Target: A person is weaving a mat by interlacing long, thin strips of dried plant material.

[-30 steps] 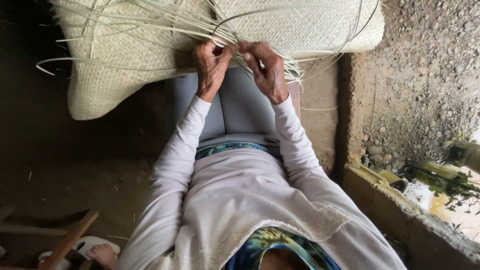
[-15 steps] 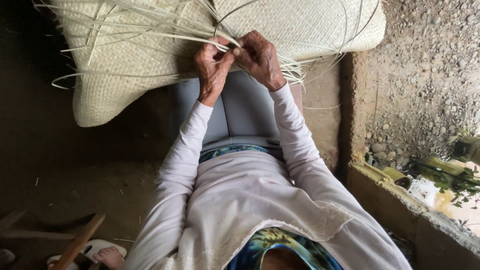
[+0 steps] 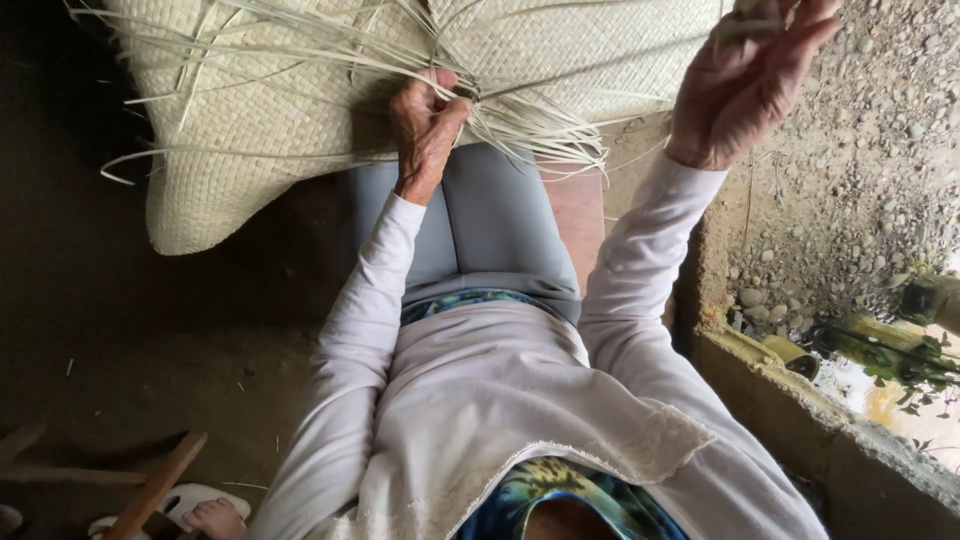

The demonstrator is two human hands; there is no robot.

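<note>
Pale woven straw mat [image 3: 300, 110] lies over the knees of the seated person, its loose unwoven strips [image 3: 520, 120] spreading toward the right. The left hand [image 3: 425, 125] is closed tight on the bundle of strips at the mat's edge, as it was half a second ago. The right hand [image 3: 750, 75], which was then together with the left one on the weave, is now lifted far to the right, pinching one pale strip [image 3: 745, 25]; I judge it is pulling this strip tight. No container is visible; at the far right a low concrete ledge [image 3: 850, 440] borders the gravel ground [image 3: 860, 170]
</note>
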